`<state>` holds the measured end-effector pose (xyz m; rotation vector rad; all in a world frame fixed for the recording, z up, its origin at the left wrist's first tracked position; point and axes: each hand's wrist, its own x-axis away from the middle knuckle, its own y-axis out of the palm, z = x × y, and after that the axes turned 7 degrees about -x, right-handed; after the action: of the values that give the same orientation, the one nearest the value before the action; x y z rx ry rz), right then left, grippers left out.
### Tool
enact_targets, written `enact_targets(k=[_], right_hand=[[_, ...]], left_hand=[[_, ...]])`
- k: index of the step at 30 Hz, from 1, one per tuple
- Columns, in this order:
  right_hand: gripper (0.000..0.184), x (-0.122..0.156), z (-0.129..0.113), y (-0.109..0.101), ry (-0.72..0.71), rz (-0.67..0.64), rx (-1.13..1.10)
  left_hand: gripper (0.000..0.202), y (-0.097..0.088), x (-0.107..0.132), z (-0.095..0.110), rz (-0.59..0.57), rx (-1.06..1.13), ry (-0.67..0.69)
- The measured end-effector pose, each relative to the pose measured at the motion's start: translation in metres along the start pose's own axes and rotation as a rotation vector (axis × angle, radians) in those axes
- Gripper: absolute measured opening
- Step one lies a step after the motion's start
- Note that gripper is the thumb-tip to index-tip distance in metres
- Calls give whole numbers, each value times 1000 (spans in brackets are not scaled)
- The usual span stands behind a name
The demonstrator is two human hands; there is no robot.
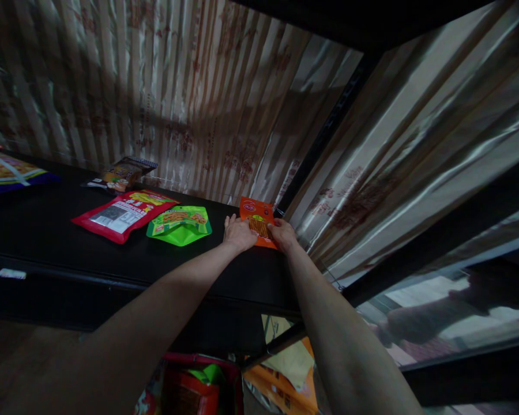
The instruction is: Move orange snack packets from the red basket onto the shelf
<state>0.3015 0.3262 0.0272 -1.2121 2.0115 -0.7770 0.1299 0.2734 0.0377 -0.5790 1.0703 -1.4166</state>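
An orange snack packet [258, 216] with a brown food picture on its front leans at the right end of the black shelf, between my two hands. My left hand [239, 233] is at its left edge, thumb on the front and fingers curled beside it. At the packet's right edge, my right hand [284, 233] pinches it with the thumb in front; most of its fingers are hidden. A green snack pouch [179, 225] lies left of my left hand, with a red snack bag [125, 215] partly beside and behind it.
Farther left on the shelf [47, 230] are a brown packet [123, 173] and a blue-edged bag [12, 173]. Pleated patterned sheeting [177, 98] hangs behind. A black post [328, 132] rises near my right hand. Below stands a red-rimmed basket [237, 380] holding several packets.
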Motion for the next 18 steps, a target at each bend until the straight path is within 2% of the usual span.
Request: enact_targets(k=[6,18], right_hand=[[43,9,-9,-3,80,5,17],[45,17,-19,-8,73,-36,81]], left_hand=[[52,-1,0,0,2,14,-11],[43,-5,2,1,33,-24,-5]])
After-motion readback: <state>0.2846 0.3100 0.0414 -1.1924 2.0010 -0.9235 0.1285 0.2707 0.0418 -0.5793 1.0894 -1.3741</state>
